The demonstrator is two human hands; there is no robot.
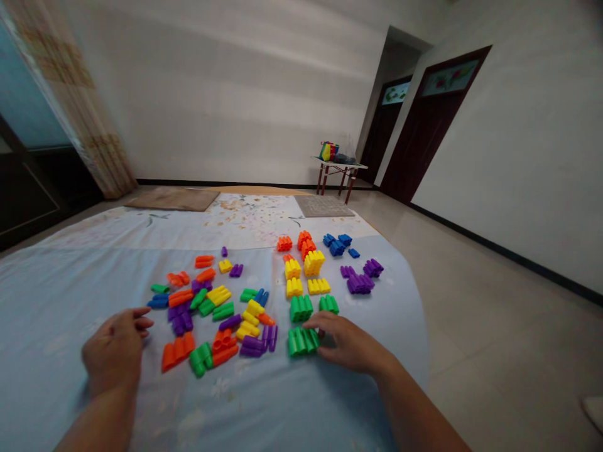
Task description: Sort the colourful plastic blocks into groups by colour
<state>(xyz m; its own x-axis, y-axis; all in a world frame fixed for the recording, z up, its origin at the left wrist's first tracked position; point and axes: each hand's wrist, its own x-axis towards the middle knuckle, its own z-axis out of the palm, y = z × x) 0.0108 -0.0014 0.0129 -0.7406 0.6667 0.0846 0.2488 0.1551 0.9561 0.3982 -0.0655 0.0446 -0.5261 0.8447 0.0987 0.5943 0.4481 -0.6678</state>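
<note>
The right hand (pixel 346 342) has its fingertips on a green block cluster (pixel 302 341) on the sheet (pixel 70 295), touching rather than closed around it; the left hand (pixel 115 348) rests loosely curled, holding nothing. A careless push could knock the green blocks (pixel 300 307) just beyond out of line, or drag the purple pieces (pixel 257 344) beside them into the sorted group.

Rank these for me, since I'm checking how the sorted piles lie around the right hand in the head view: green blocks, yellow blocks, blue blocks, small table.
From the right hand:
1. Green blocks, at its fingertips, just left.
2. Yellow blocks, beyond the green, mid-sheet.
3. Blue blocks, at the sheet's far edge, right.
4. Small table, against the far wall by the doors.
</note>
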